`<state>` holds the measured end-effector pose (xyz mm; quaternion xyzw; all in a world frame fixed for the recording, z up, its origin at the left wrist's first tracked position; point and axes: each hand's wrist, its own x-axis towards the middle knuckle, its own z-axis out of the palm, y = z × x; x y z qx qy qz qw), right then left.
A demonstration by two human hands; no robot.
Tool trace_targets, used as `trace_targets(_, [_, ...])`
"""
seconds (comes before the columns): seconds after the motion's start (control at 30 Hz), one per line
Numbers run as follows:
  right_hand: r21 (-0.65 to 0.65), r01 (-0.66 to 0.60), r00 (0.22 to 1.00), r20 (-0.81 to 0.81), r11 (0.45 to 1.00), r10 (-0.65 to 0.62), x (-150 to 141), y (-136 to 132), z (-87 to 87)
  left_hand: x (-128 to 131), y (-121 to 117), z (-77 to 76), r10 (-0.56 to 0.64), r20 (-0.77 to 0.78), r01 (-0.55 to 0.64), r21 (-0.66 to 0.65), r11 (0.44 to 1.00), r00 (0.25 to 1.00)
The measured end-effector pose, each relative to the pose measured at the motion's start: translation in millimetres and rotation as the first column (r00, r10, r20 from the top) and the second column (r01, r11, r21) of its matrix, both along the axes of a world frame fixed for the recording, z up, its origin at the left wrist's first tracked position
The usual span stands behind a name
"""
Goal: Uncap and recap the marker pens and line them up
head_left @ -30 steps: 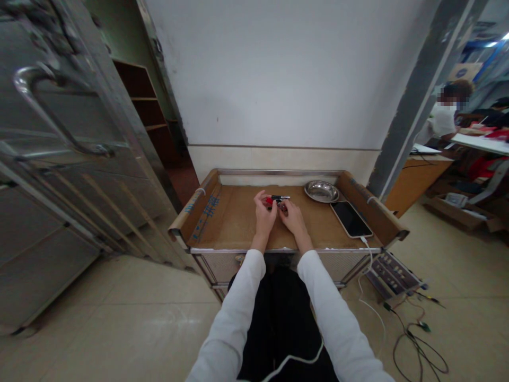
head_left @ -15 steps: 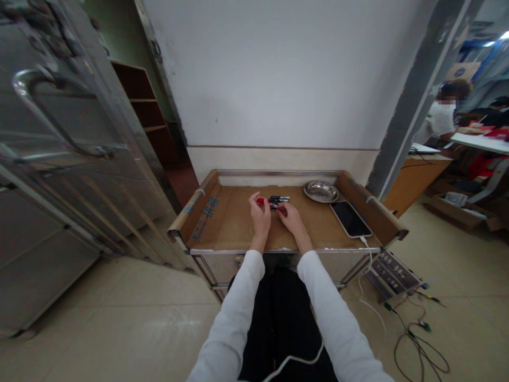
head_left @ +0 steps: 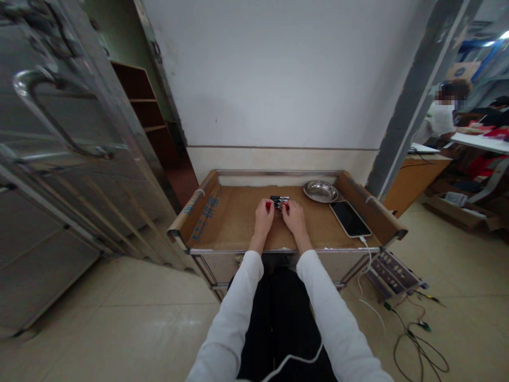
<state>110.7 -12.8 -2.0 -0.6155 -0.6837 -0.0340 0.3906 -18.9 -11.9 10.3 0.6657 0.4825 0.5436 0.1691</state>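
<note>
Both hands are over the middle of a cardboard-lined tabletop [head_left: 238, 223]. My left hand [head_left: 262, 218] is closed, its fingertips pinching a small red piece [head_left: 268, 205] that they mostly hide. My right hand [head_left: 294, 218] is closed too, with a bit of red showing at its fingertips. Just beyond and between the hands lie several slim black and silver pieces [head_left: 279, 198], perhaps pens, side by side. They are too small to make out for sure. Whether the two red bits belong to one object I cannot tell.
To the right sit a round metal dish [head_left: 320, 191] and a phone [head_left: 350, 218] with a white cable. Rolled cardboard edges the table's sides. A device with knobs [head_left: 395, 276] and loose cables are on the floor. A metal door [head_left: 63, 159] stands left; a person sits far right.
My left hand has moved slightly right and its fingers have curled in, hiding more of the red piece. My right hand has turned slightly, fingers now closer in. The dish and phone stay put.
</note>
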Motion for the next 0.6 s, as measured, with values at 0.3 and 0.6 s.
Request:
trace_targets(0.3, [0.032,0.091,0.996,-0.031,0.995,-0.09,2,-3,0.4,4,-12,2.7,-0.001,-0.546,-0.048,-0.076,0.996,0.838])
trace_targets(0.6, [0.02,0.106,0.994,-0.029,0.994,-0.106,3,0,-2.7,4,-12,0.0,0.131,-0.578,-0.197,-0.053,0.979,0.806])
